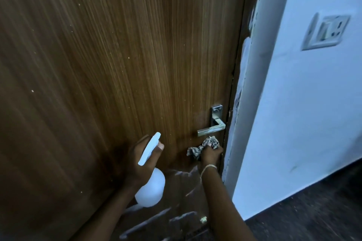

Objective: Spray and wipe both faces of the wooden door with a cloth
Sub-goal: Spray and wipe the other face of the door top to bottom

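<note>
The brown wooden door (117, 55) fills most of the view, its grain running vertically. A metal lever handle (212, 128) sits near its right edge. My left hand (137, 160) grips a white spray bottle (151, 188), nozzle pointing up towards the door. My right hand (211, 155) holds a bunched checked cloth (203, 146) against the door just below the handle, close to the door's right edge. A thin bangle circles my right wrist. Pale streaks mark the door's lower part beneath my hands.
A white wall (303, 113) stands to the right of the door frame (241, 84), with a switch and socket plate (327, 32) on it. Dark flooring (313, 215) lies at the bottom right. A small pale scrap (203, 219) rests near the door's foot.
</note>
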